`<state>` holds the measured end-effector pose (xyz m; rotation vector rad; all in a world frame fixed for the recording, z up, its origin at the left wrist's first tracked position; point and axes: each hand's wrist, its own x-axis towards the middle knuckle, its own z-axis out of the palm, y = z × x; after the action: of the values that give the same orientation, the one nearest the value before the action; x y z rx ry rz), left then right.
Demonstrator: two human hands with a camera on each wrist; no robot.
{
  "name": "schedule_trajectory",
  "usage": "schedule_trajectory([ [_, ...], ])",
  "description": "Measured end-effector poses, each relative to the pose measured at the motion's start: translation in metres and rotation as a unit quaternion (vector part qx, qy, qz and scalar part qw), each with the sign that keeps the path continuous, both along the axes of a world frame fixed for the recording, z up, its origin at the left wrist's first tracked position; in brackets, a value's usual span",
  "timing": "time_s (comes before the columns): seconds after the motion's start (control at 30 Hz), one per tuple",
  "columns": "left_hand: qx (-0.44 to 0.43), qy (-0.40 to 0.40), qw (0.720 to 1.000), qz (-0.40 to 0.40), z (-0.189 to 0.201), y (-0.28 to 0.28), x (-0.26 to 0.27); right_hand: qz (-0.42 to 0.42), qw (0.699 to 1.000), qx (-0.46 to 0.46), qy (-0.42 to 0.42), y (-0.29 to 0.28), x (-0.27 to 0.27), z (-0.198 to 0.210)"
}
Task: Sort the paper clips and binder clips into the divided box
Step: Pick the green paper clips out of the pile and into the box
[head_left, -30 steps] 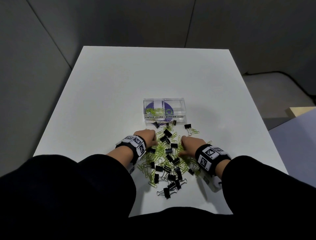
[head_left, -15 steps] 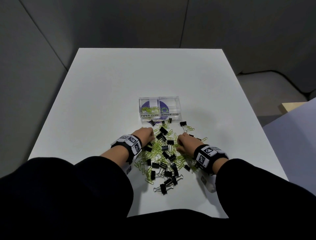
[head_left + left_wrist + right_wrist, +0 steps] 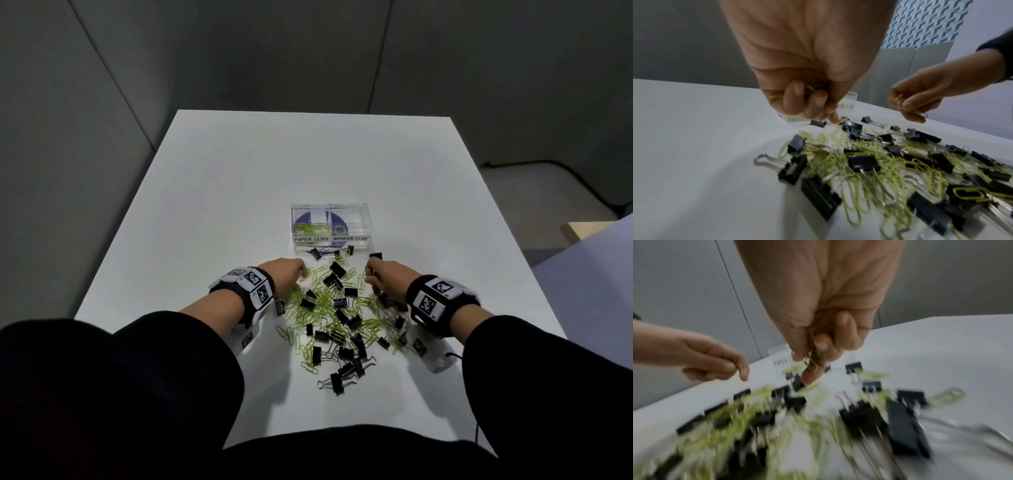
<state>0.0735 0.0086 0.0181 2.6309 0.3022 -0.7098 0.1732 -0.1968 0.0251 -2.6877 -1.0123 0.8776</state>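
Observation:
A heap of yellow-green paper clips [image 3: 325, 305] and black binder clips [image 3: 337, 269] lies on the white table in front of a clear divided box [image 3: 331, 236], labelled for paper clips on the left and binder clips on the right. Some paper clips lie in its left half. My left hand [image 3: 291, 270] hovers at the heap's left edge, fingers curled round paper clips [image 3: 812, 88]. My right hand [image 3: 380, 274], lifted off the heap's right side, pinches several paper clips [image 3: 813, 360]. The right wrist view is blurred.
The white table [image 3: 239, 192] stretches bare behind and beside the box. Grey walls surround it. A dark cable [image 3: 548, 174] runs on the floor at the right, near a pale board [image 3: 582, 229].
Both hands have risen off the heap and moved apart and forward, toward the box, each carrying paper clips. The head view has tilted slightly.

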Motion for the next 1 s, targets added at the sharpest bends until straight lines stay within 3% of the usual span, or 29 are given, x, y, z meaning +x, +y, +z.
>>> schedule_trajectory([
  [0.27, 0.023, -0.073, 0.997, 0.017, 0.048, 0.038, 0.029, 0.021, 0.993, 0.083, -0.077, 0.062, 0.046, 0.062],
  [0.6, -0.005, -0.133, 0.989, 0.065, 0.037, 0.075, 0.078, -0.036, 0.988, 0.145, -0.026, 0.140, 0.054, 0.016],
  [0.7, -0.014, -0.141, 0.987, 0.075, 0.025, 0.077, 0.087, -0.036, 0.988, 0.148, 0.014, 0.144, 0.053, 0.008],
  [0.83, -0.027, -0.157, 0.985, 0.061, 0.019, 0.069, 0.099, -0.039, 0.983, 0.177, -0.014, 0.131, 0.063, 0.010],
  [1.0, -0.040, -0.155, 0.987, 0.017, 0.017, 0.050, 0.115, 0.035, 0.993, 0.107, -0.016, 0.102, 0.069, 0.023],
])
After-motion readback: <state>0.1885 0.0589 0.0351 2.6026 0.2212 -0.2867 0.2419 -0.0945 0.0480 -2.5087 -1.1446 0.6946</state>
